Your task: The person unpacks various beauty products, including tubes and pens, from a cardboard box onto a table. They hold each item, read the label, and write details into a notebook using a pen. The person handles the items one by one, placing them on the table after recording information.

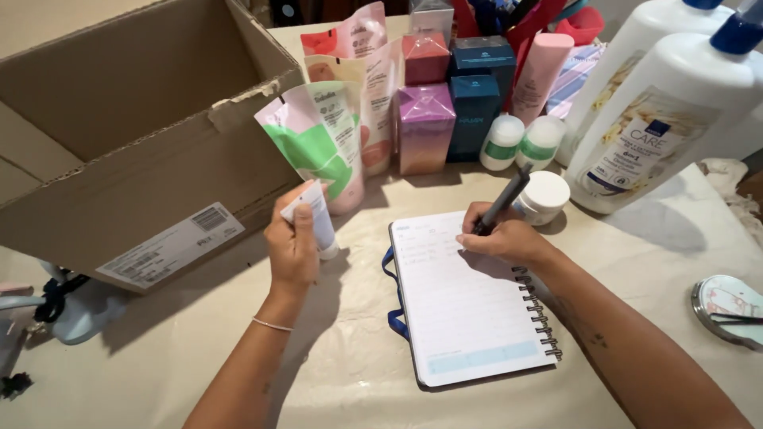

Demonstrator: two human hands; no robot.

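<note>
Small white tube (318, 218) stands upright in the clenched left hand (292, 248), just left of the spiral notebook (469, 306) lying open on the table (652, 254). Right hand (502, 238) grips a dark pen (502, 200), tip on the page's far edge; a cardboard box (135, 135) sits far left.

We saw a table (652, 262) draped in wrinkled beige cloth, lit from above, with soft shadows falling toward us.
</note>
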